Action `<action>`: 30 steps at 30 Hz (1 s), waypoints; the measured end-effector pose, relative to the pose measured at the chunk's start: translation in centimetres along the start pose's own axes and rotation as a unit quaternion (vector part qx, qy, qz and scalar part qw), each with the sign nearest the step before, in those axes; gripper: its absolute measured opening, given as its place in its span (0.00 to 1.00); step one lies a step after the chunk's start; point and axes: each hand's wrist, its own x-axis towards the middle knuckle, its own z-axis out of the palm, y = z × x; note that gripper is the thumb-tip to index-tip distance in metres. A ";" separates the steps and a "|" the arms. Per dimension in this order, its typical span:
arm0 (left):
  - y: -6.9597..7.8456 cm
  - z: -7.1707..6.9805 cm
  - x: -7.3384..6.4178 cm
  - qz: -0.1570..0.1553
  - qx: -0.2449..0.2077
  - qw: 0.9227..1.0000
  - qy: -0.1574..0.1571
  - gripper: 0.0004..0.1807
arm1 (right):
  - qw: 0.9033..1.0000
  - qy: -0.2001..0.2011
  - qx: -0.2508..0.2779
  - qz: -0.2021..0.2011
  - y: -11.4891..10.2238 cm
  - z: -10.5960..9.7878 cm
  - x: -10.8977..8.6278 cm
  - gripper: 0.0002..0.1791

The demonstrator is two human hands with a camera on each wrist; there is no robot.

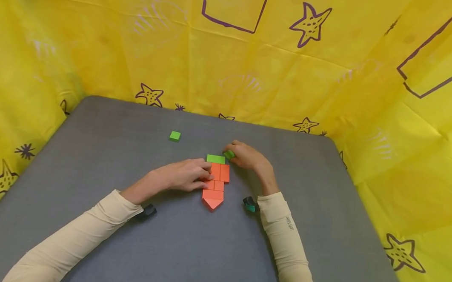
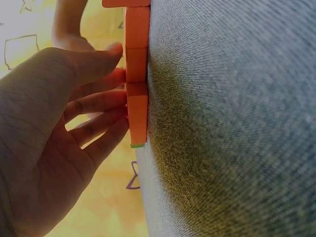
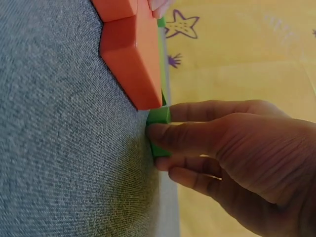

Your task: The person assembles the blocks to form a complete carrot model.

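Observation:
Orange blocks (image 1: 224,173) lie flat in a column on the grey table, with an orange triangle (image 1: 213,204) pointing toward me at the near end. A green rectangular block (image 1: 215,159) adjoins the far end. My left hand (image 1: 186,174) rests its outstretched fingertips on the orange blocks from the left, hiding part of them. On the right, my right hand (image 1: 249,156) pinches a small green block (image 3: 159,115) between thumb and fingers. That block is close to the table, just right of the green rectangular one and beside an orange block's far corner.
Another small green block (image 1: 175,136) lies farther back on the left of the grey table (image 1: 182,249). Yellow cloth (image 1: 248,74) with starfish drawings hangs behind the table and along both sides. Dark wrist devices (image 1: 250,204) sit by both sleeves.

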 end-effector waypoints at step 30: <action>0.3 -0.2 0.0 -0.005 -0.003 1.000 -0.006 0.13 | 0.998 -0.038 0.002 -0.045 -0.2 -2.5 -1.9 0.26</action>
